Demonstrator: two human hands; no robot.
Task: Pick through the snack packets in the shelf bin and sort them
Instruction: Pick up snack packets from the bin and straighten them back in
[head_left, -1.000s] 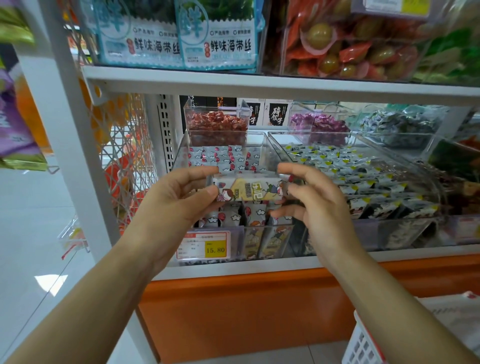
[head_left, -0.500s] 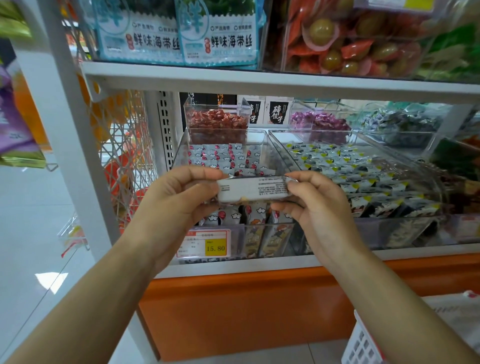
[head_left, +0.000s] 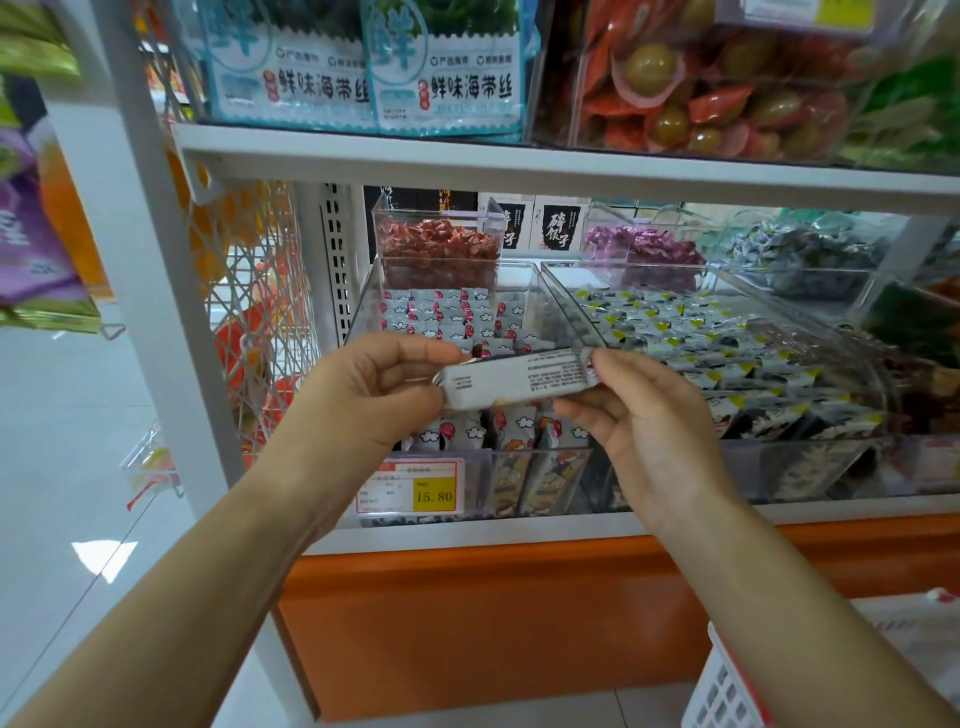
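I hold one small snack packet (head_left: 514, 382) level in front of the shelf, its grey printed back turned up. My left hand (head_left: 363, 395) pinches its left end and my right hand (head_left: 654, 415) pinches its right end. Right behind it stands a clear shelf bin (head_left: 374, 291) with several white packets (head_left: 447, 312) bearing red and cloud prints. More packets stand upright at the bin's front, partly hidden by my hands.
To the right a second clear bin (head_left: 810, 332) holds black-and-yellow packets. Small tubs of red (head_left: 436, 247) and purple sweets (head_left: 644, 247) sit behind. A yellow price tag (head_left: 434, 493) reads 15.80. A white basket (head_left: 727, 686) is at lower right, a wire rack (head_left: 254, 322) at left.
The packet was flipped from its colourful front to its grey printed back. Both hands kept hold of its ends and stayed in about the same place.
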